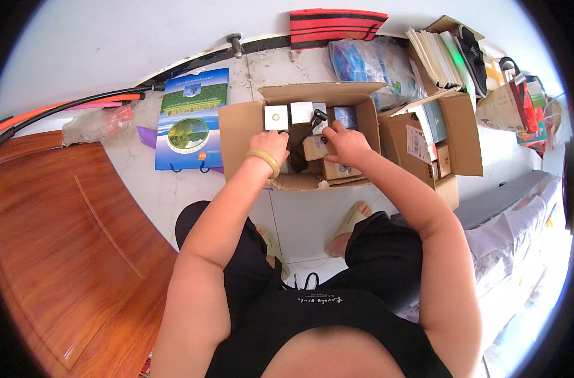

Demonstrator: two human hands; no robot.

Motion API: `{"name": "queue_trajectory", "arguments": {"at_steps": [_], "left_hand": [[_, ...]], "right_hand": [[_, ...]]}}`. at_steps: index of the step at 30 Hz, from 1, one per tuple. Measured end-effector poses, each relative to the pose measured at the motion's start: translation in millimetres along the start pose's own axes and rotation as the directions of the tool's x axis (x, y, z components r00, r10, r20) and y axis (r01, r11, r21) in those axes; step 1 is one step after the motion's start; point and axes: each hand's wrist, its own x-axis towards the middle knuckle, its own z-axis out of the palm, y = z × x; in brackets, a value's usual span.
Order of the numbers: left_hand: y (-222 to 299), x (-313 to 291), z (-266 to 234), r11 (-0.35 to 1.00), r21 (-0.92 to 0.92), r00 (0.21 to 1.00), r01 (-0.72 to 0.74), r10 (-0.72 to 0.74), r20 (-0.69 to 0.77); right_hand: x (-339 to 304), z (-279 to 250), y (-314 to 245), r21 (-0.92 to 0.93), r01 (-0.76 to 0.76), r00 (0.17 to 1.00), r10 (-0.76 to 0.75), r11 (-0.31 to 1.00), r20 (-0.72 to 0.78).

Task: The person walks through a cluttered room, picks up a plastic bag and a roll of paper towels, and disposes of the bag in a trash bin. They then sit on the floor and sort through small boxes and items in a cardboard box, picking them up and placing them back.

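Observation:
An open cardboard box [240,135] stands on the floor in front of my feet, with several small boxes inside. My left hand [271,146], a pale bangle on its wrist, reaches over the left part with curled fingers. They meet the near edge of a white box [275,114]; what they grip is hidden. My right hand [345,145] is closed at the right side of a small brown carton [314,148]. Beside its fingertips a black jointed object [318,118] sticks up. Another white box [301,111] and a dark blue box [345,116] lie along the far side.
To the right is a second open carton [461,135] with boxes and papers. A blue printed bag [192,120] lies left. Behind are a plastic-wrapped blue bundle [372,66] and a red folded item [337,26] against the wall. A wooden panel [73,252] fills the left.

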Motion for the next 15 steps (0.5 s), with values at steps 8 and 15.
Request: {"name": "queue_trajectory", "arguments": {"at_steps": [8,15], "left_hand": [[-10,-6,0,0.999,-0.037,0.999,-0.032,0.031,-0.024],[-6,-10,-14,0.998,-0.053,1.000,-0.030,0.029,-0.009]], "right_hand": [[-1,4,21,0.015,-0.043,0.999,0.043,0.999,0.026],[13,0,-17,-0.024,-0.141,0.983,0.143,0.990,0.115]]}}
